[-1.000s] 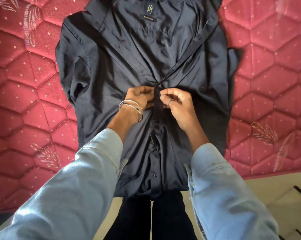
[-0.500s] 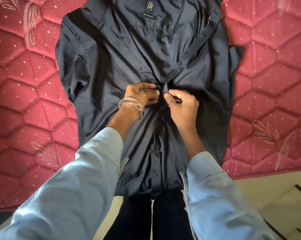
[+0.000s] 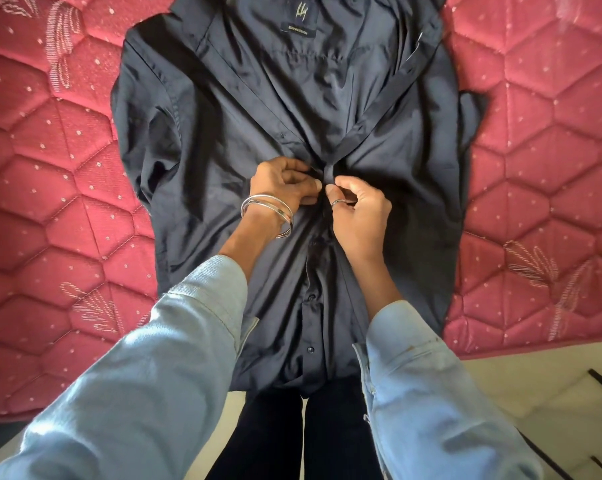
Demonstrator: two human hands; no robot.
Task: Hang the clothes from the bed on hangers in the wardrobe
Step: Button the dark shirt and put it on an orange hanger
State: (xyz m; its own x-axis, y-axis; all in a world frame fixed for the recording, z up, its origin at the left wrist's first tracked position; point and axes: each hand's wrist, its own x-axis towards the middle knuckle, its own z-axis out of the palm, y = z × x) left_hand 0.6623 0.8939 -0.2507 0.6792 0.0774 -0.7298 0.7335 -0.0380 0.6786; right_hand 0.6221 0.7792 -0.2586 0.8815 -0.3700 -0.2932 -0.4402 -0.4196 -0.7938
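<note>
A dark navy button-up shirt (image 3: 223, 140) lies flat, front up, on the bed, its collar at the top and its hem hanging over the bed's near edge. The lower part of its front is buttoned; the upper part lies open, showing the neck label. My left hand (image 3: 282, 183), with silver bangles on the wrist, pinches the left side of the placket at mid-chest. My right hand (image 3: 360, 211), wearing a ring, pinches the right side of the placket beside it. The fingertips of both hands meet at one button point.
The bed carries a pink-red quilted cover (image 3: 50, 202) with hexagon stitching. A pale floor (image 3: 535, 393) with dark lines shows at the lower right. My dark trousers (image 3: 292, 438) stand against the bed's edge. No hanger or wardrobe is in view.
Both hands have moved slightly up the placket, and the shirt's front is gathered closer together at mid-chest. The shirt lies in the same place.
</note>
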